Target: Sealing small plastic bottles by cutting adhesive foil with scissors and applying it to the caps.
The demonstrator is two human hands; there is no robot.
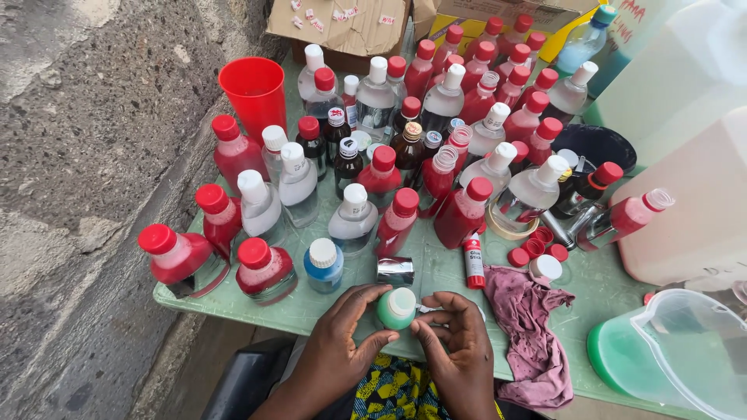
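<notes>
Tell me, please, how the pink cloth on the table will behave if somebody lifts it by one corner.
The pink cloth lies crumpled in soft folds, so it would probably hang floppy. It looks thin, likely light. One end droops past the table edge, so a push might slide it off.

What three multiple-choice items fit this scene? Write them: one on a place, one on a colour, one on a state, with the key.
1. Where does the glue stick lie?
A. On the table between the crowd of bottles and the hands
B. Inside the red cup
C. On the cardboard box

2. What colour is the liquid in the small bottle that the hands hold?
A. Red
B. Green
C. Clear

3. How does the red cup stand?
A. Tipped on its side
B. Upside down
C. Upright, mouth up

Key:
1 A: it lies on the green table just beyond the right hand, beside the pink cloth.
2 B: the body between the left hand and the right hand shows green under a white cap.
3 C: its open rim faces up at the back left.
</notes>
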